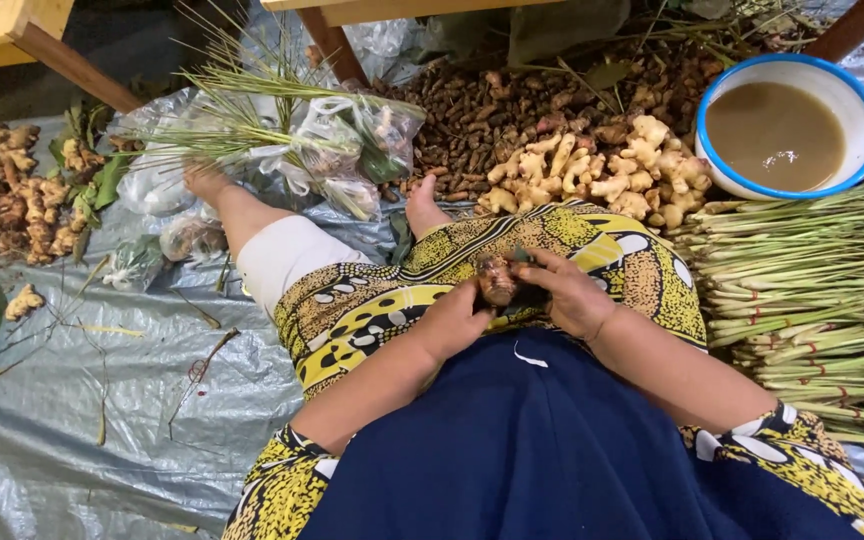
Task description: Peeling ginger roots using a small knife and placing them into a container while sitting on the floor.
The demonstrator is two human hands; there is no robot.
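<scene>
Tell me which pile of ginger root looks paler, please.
The heap of pale yellow ginger root beside the white blue-rimmed bowl is paler; the brown ginger pile at the left edge is darker.

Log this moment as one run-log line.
left hand: holds ginger root | right hand: on root | nearby: ginger pile, bowl

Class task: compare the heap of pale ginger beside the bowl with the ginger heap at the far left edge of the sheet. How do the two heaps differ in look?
The pale ginger heap is light cream and looks clean; the left ginger heap is darker brown. The pale heap lies against a mound of small dark roots beside the blue-rimmed bowl; the left heap has green leaves at its edge. Both are knobbly roots heaped on the grey sheet.
</scene>
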